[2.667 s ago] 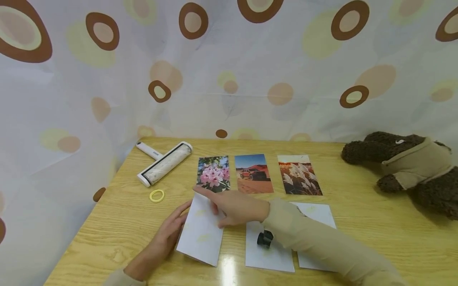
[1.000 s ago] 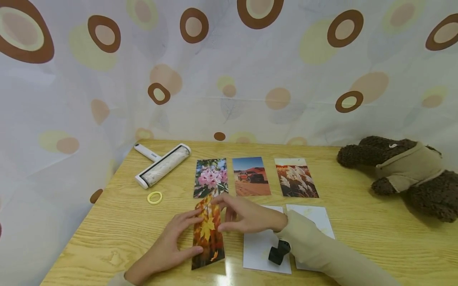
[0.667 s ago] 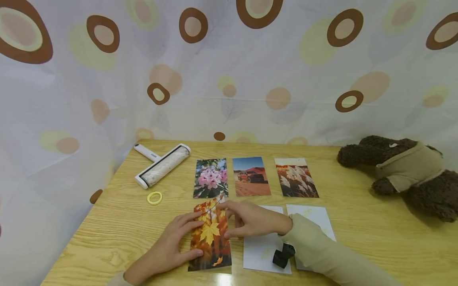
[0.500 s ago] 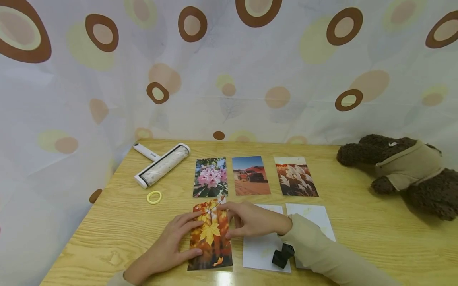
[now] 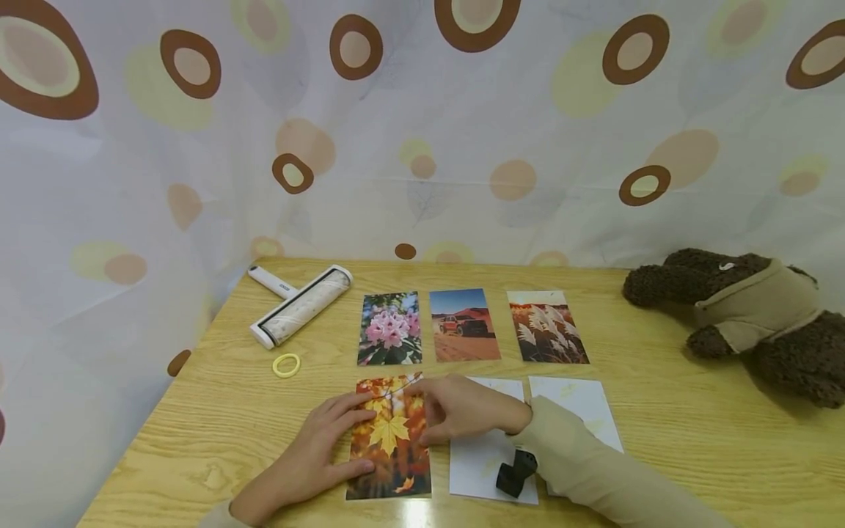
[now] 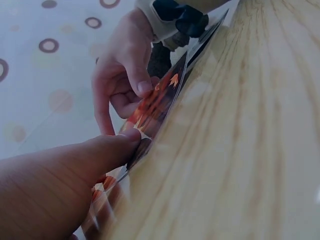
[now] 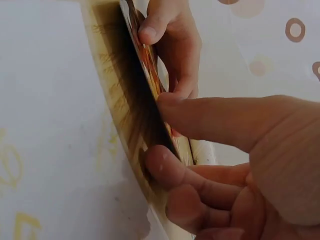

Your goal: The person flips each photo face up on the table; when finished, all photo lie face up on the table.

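Note:
A photo card of a yellow maple leaf lies face up between both hands. Across its left part spread the fingers of the left hand, the thumb resting on the lower left of the picture. The right hand holds its right side, thumb at the long edge and index finger at the top right corner. In the right wrist view the maple card's edge stands a little above the wood with a dark shadow under it. A white card back lies under the right wrist, another white card to its right.
Behind lie photo cards of pink flowers, a red truck and reeds. At left are a white lint roller and a yellow ring. A brown teddy bear lies at right. A black wrist camera sits on the right arm.
The leftmost card, first white side up and lifted on edge, has been turned over to its maple leaf face and lowered towards the table. Lately both hands have barely moved.

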### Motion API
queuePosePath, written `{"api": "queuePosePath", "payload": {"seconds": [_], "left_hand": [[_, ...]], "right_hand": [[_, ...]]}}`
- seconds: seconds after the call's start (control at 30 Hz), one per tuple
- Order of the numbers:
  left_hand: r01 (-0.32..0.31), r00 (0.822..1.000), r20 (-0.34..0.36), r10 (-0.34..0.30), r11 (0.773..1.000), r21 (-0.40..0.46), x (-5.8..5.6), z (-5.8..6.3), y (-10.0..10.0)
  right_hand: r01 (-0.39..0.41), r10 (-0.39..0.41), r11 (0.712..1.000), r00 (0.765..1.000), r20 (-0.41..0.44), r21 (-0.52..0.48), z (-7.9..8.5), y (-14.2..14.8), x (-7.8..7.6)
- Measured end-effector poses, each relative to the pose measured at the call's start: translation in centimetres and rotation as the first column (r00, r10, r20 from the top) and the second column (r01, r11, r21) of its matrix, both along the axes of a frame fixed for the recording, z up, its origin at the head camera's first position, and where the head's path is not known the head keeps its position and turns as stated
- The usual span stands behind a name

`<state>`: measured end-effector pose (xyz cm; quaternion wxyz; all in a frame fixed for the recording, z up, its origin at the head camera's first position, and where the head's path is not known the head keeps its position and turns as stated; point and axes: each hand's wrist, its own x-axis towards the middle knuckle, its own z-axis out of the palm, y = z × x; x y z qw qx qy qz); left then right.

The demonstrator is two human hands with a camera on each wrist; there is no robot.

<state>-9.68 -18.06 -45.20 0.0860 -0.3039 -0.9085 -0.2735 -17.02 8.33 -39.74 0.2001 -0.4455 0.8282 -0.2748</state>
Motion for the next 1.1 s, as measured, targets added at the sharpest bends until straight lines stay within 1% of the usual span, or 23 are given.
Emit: {"api": "queuePosePath", "payload": {"seconds": [0.07, 0.17, 0.3, 0.43, 0.5, 0.6, 0.67, 0.77, 0.83, 0.93, 1.0, 1.1], "left_hand": [[0.003, 1.000, -0.005, -0.003, 1.000, 0.001, 0.0, 0.0, 0.0], [0.009, 1.000, -0.009, -0.009, 1.000, 0.010, 0.0, 0.0, 0.0], [0.008, 1.000, 0.006, -0.008, 1.000, 0.030, 0.0, 0.1, 0.2], [-0.011, 1.000, 0.022, 0.009, 0.993, 0.114, -0.1, 0.2, 0.2], [-0.013, 1.000, 0.019, 0.010, 0.986, 0.166, -0.2, 0.2, 0.2], [-0.021, 0.999, 0.036, 0.013, 0.974, 0.227, -0.3, 0.2, 0.3], [-0.035, 0.999, 0.048, 0.024, 0.969, 0.244, -0.3, 0.1, 0.6], [-0.080, 0.995, 0.078, 0.061, 0.962, 0.263, -0.1, 0.1, 1.1], [-0.107, 0.990, 0.115, 0.079, 0.959, 0.261, 0.0, 0.4, 1.6], [-0.128, 0.980, 0.177, 0.087, 0.963, 0.237, -0.2, 1.2, 2.6], [-0.108, 0.976, 0.209, 0.061, 0.969, 0.223, -0.6, 1.7, 3.5], [-0.058, 0.978, 0.207, 0.018, 0.981, 0.188, -1.3, 2.2, 5.0]], "right_hand": [[0.000, 0.000, 1.000, 1.000, 0.003, 0.008, 0.0, -0.1, 0.1], [0.004, -0.003, 1.000, 1.000, -0.013, 0.017, -0.1, -0.2, 0.2], [0.012, -0.012, 1.000, 0.999, -0.034, 0.020, -0.2, -0.2, 0.3], [-0.001, 0.001, 1.000, 1.000, -0.018, -0.009, -0.1, 0.0, 0.3], [-0.012, 0.012, 1.000, 1.000, -0.013, -0.027, 0.1, 0.5, 0.4], [-0.021, 0.020, 0.999, 1.000, -0.018, -0.026, 0.2, 1.4, 0.9], [-0.013, 0.013, 1.000, 1.000, -0.017, -0.015, 0.3, 2.3, 1.3], [0.005, -0.005, 1.000, 1.000, 0.000, -0.012, 0.5, 3.5, 1.7], [0.024, -0.024, 1.000, 1.000, 0.005, -0.014, 0.7, 4.2, 1.8], [0.078, -0.077, 0.997, 0.996, -0.037, 0.019, 1.1, 5.4, 1.6], [0.116, -0.110, 0.992, 0.990, -0.092, 0.058, 1.5, 6.1, 1.3], [0.165, -0.143, 0.979, 0.974, -0.177, 0.119, 1.8, 7.1, 0.8]]}}
